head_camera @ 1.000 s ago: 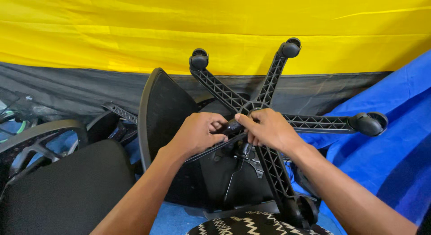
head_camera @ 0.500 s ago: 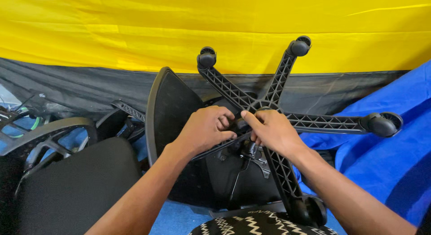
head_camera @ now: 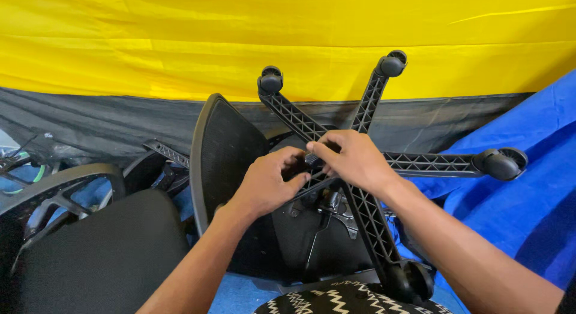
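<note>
The right hand (head_camera: 351, 160) has climbed from the middle of the frame to sit over the hub of the star-shaped chair base (head_camera: 367, 212) — its fingers now cover the centre that showed half a second ago. The left hand (head_camera: 267, 183) has loosened, its fingers spread toward the hub rather than curled — and the whole base sits slightly left of before.

Both forearms are seen bare to the frame edge, no rings or watch are worn on the left hand (head_camera: 264, 185) or right hand (head_camera: 351, 158), and short nails are shown.
</note>
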